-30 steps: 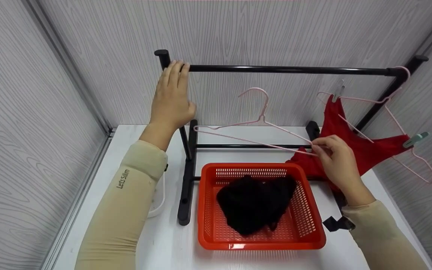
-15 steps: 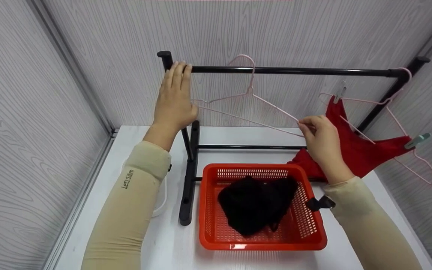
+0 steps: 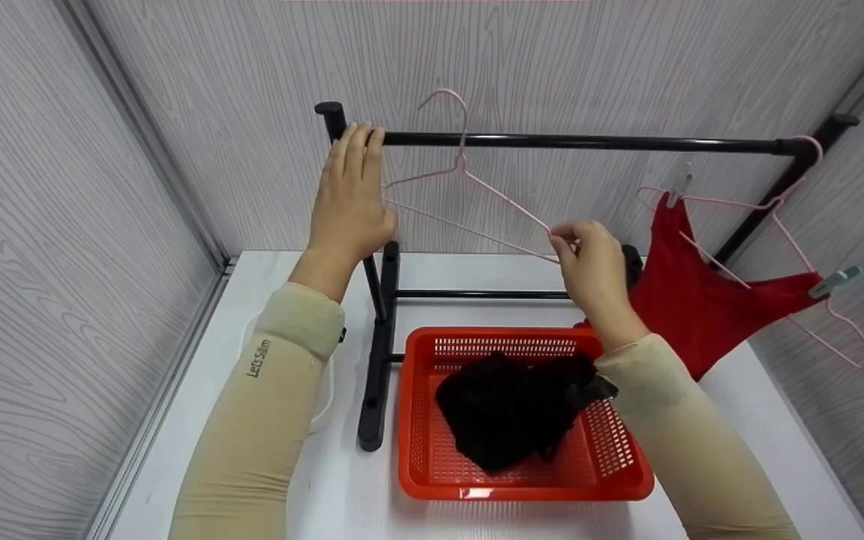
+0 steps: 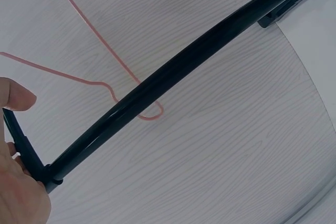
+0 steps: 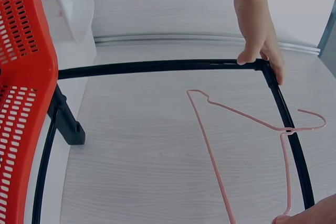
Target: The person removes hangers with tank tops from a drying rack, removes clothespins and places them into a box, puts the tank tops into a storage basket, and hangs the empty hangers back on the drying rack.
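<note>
My left hand [image 3: 349, 199] grips the left end of the black clothes rack [image 3: 552, 142], its fingers over the corner of the top bar. In the left wrist view, thumb and fingers lie on either side of the rack's post [image 4: 23, 150]. My right hand [image 3: 593, 262] pinches a bare pink wire hanger [image 3: 503, 196] by its right corner. Its hook [image 5: 315, 121] rises above the top bar, and its neck crosses in front of it in the head view; whether they touch I cannot tell. The hanger's left corner is hidden behind my left hand in the head view.
A red garment [image 3: 702, 300] hangs at the rack's right end from another pink hanger, held by clothespins [image 3: 833, 281]. Below the bar, an orange-red plastic basket [image 3: 526, 491] holds black cloth [image 3: 507, 412]. Part of a white container [image 3: 325, 397] shows beside my left forearm.
My right hand has carried the hanger up and to the left, from below the top bar until its hook stands above the bar. The left hand has stayed on the rack.
</note>
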`<state>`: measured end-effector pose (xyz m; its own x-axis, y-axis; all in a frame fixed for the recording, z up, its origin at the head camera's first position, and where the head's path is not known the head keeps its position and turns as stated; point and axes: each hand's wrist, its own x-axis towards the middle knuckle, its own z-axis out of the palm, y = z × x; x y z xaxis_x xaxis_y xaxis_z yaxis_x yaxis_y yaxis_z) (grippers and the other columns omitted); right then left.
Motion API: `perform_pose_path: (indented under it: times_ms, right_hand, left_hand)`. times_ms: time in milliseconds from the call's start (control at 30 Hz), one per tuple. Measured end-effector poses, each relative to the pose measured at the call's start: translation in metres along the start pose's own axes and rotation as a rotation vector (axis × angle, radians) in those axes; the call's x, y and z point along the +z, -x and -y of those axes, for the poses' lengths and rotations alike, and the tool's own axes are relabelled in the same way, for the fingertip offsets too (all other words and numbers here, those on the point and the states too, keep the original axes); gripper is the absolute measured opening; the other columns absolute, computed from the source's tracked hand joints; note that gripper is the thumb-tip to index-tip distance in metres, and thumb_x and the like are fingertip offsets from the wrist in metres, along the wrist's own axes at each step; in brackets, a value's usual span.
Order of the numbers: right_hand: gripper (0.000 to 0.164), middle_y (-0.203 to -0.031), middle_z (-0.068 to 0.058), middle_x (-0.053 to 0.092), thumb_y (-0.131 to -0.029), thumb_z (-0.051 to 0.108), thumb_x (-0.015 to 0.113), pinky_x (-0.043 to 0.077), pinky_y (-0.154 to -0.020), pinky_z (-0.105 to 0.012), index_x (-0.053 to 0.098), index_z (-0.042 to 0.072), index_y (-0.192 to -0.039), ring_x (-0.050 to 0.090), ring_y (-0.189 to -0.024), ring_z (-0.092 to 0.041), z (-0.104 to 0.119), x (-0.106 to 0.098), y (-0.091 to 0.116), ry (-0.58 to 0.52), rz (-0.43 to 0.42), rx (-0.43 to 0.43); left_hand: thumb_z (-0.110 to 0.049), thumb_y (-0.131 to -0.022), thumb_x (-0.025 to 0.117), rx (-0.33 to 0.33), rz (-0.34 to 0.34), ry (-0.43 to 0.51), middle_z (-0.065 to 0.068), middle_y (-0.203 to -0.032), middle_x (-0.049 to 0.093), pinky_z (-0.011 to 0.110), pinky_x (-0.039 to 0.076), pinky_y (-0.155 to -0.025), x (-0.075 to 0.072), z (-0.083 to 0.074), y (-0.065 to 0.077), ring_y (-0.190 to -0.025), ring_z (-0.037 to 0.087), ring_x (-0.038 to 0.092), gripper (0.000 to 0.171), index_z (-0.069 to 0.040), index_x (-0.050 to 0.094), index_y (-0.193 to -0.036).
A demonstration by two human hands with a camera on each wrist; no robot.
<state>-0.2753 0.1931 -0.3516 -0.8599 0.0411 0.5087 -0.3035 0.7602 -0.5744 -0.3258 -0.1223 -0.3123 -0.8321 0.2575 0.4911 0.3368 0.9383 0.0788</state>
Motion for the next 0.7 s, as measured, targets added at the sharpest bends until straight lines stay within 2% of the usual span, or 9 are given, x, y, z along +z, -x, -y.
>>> perform_pose_path:
  times_ms: [167, 433, 700]
  right_hand:
    - [0.014, -0.097, -0.016, 0.068, -0.097, 0.010, 0.066, 0.048, -0.076, -0.044, 0.074, 0.000, -0.100, 0.061, -0.085, -0.030, 0.006, 0.013, 0.002, -0.008, 0.001, -0.026]
    - [0.011, -0.096, -0.016, 0.069, -0.096, 0.009, 0.067, 0.048, -0.085, -0.048, 0.074, 0.000, -0.098, 0.064, -0.095, -0.032, 0.006, 0.033, 0.011, -0.021, 0.037, -0.021]
    - [0.009, -0.094, -0.015, 0.068, -0.094, 0.007, 0.068, 0.048, -0.083, -0.048, 0.073, 0.000, -0.097, 0.064, -0.092, -0.032, 0.006, 0.049, 0.023, -0.037, 0.050, -0.024]
  left_hand:
    - [-0.008, -0.082, 0.051, 0.000, -0.002, -0.003, 0.016, -0.164, 0.011, 0.034, -0.007, -0.121, 0.001, 0.000, -0.001, -0.153, 0.029, 0.002, 0.088, -0.004, 0.008, -0.159]
    - [-0.006, -0.082, 0.051, -0.003, -0.014, 0.011, 0.016, -0.164, 0.012, 0.036, -0.005, -0.122, 0.002, 0.000, -0.001, -0.153, 0.029, 0.002, 0.088, -0.004, 0.009, -0.159]
    - [-0.005, -0.082, 0.051, -0.007, -0.024, 0.017, 0.016, -0.163, 0.012, 0.035, -0.006, -0.121, 0.003, 0.001, -0.001, -0.153, 0.029, 0.003, 0.088, -0.005, 0.009, -0.159]
